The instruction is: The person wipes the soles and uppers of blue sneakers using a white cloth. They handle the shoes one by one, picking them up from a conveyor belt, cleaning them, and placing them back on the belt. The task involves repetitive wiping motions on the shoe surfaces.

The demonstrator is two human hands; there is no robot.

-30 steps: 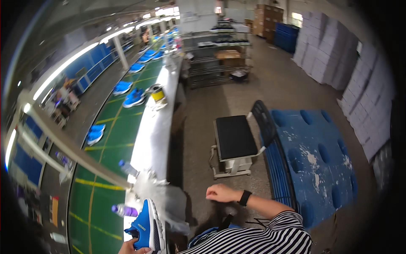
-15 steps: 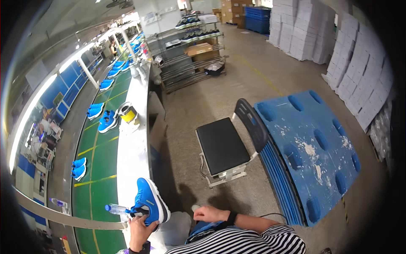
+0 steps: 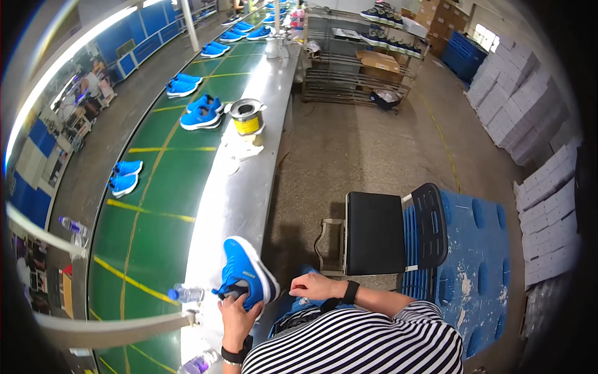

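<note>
The left hand (image 3: 235, 315) grips the heel of a bright blue white-soled sneaker (image 3: 246, 274) on the steel counter (image 3: 240, 181); the right hand (image 3: 314, 287), apparently loosely curled and empty, rests just beside it.

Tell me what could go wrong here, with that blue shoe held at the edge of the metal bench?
The blue shoe hangs partly past the edge of the metal bench, held only by the left hand; the right hand is off it, so it might slip and fall. A plastic bottle lies close beside the shoe and could get knocked and roll onto the green conveyor belt.
</note>
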